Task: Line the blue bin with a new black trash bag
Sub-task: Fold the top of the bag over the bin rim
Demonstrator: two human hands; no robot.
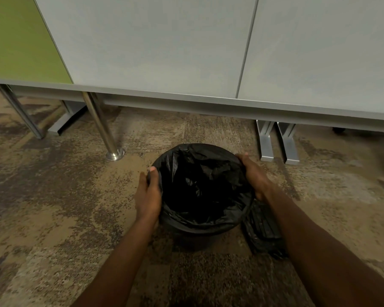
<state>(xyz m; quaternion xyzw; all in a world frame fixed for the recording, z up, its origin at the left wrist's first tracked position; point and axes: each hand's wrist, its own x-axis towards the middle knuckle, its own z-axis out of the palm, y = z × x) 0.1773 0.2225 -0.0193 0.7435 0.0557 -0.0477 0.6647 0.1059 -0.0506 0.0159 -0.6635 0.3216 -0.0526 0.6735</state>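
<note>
**Folding the bag over the rim**

Looking down from the head view, we see the bin (195, 238) on the carpet (53, 196) before a desk (164, 52), its rim wrapped in the bag (200, 185); our left hand (148, 196) and right hand (254, 176) each curl closed on the film at opposite sides; we judge it light, limp, slippery and tearable, best gripped at the folded edge; a second black bundle (264, 231) lies just beside.

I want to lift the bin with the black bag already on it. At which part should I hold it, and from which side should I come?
Grip the bin at its rim, from the two opposite sides, as the left hand and right hand do now. It stands upright and round, and the black bag is folded over the rim, so palms pressing inward also pin the film. The bin's wall is mostly hidden.
</note>
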